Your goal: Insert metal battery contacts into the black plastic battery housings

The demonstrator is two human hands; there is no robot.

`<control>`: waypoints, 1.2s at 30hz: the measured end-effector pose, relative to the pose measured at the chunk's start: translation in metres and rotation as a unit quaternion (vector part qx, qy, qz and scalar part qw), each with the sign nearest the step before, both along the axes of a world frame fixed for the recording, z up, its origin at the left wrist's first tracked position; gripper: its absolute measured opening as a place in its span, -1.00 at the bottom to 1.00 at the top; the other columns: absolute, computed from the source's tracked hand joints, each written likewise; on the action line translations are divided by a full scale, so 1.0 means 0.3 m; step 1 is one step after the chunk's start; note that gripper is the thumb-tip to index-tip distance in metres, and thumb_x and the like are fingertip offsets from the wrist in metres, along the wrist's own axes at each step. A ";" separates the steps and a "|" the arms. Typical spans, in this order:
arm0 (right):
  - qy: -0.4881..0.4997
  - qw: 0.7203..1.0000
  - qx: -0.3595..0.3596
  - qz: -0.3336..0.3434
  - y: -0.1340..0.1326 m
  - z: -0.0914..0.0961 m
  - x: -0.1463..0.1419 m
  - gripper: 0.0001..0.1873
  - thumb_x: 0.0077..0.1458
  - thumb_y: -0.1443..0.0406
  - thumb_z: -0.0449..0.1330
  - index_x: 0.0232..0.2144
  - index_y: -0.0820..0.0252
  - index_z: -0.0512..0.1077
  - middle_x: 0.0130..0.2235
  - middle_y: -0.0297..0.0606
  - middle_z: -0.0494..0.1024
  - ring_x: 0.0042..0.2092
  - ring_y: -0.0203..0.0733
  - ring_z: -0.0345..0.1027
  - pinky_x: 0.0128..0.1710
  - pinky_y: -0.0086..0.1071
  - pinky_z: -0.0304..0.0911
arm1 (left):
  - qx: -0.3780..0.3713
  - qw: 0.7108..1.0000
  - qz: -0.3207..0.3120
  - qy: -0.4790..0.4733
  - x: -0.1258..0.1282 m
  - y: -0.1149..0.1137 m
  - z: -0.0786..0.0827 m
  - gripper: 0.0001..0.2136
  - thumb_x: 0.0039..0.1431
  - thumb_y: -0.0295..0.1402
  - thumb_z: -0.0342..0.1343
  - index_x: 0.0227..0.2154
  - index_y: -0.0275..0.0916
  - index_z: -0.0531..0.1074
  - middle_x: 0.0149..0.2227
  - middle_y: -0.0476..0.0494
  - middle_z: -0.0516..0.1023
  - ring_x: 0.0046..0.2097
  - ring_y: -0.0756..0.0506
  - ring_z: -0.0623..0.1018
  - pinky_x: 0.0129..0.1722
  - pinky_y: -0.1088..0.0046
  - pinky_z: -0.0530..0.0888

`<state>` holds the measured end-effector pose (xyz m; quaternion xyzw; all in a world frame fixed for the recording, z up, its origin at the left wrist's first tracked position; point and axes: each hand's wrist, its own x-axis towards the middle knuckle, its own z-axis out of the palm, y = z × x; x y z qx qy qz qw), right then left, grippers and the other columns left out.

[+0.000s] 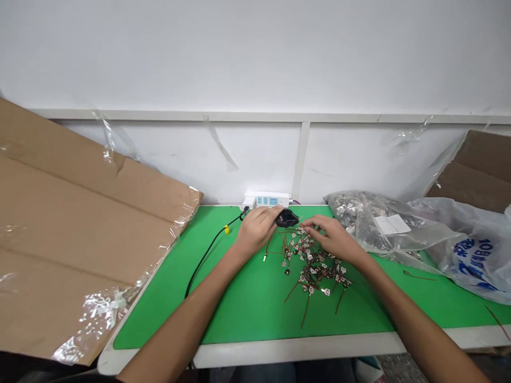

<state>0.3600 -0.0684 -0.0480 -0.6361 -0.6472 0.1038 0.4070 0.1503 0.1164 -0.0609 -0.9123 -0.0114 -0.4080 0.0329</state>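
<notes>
Taking the heap as our clock centre, we have a loose pile of small metal terminals on brown wires (313,266) on a green mat (255,314), which covers the tabletop (295,347). At 10 o'clock from the pile, our left hand (257,230) has a narrow grip, its fingers closed on a black plastic housing (286,217) at the pile's 12 o'clock edge. A black cable (209,255) runs from beside that hand toward 8 o'clock, carrying a yellow tag (227,229).

Our right hand (331,239) lies at 2 o'clock with its fingers curled down at the top of the pile. Its grip looks narrow, but we cannot tell whether it holds a terminal.

Behind the hands, a white power strip (266,200) sits against the wall at the mat's far edge. At 2 o'clock, a clear plastic bag of metal parts (359,223) bears a white label (392,224), and just beside it lies a white bag with blue print (473,252). A single brown wire (419,275) lies on the mat at 3 o'clock. A taped cardboard sheet (75,223) covers the tabletop's 9 o'clock end.
</notes>
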 end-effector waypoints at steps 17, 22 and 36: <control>0.467 0.880 0.083 -0.032 0.018 0.018 -0.139 -0.63 -0.04 -0.01 0.50 -0.32 0.04 0.55 -0.30 -0.25 0.66 -0.21 -0.08 0.59 -0.16 -0.19 0.52 | -0.281 0.957 0.019 -0.074 0.057 -0.166 0.022 -0.78 0.34 -0.15 0.24 -0.24 -0.21 0.61 -0.30 -0.08 0.69 -0.30 -0.10 0.60 -0.24 0.33 0.53; 0.486 0.865 0.108 -0.060 0.013 0.000 -0.175 -0.67 -0.01 0.04 0.50 -0.32 0.04 0.51 -0.27 -0.25 0.65 -0.19 -0.11 0.58 -0.08 -0.14 0.52 | -0.354 0.932 0.005 -0.081 0.064 -0.222 0.015 -0.75 0.35 -0.15 0.21 -0.30 -0.24 0.57 -0.40 -0.05 0.60 -0.38 -0.06 0.53 -0.37 0.41 0.45; 0.477 0.863 0.134 -0.099 0.001 0.034 -0.152 -0.62 0.01 0.06 0.48 -0.34 0.12 0.44 -0.31 -0.24 0.67 -0.23 -0.13 0.58 -0.15 -0.25 0.47 | -0.663 0.708 -0.243 0.013 0.095 -0.256 -0.041 -0.37 0.23 -0.28 0.36 0.29 -0.13 0.24 0.13 -0.27 0.55 0.07 -0.18 0.60 -0.02 0.34 0.60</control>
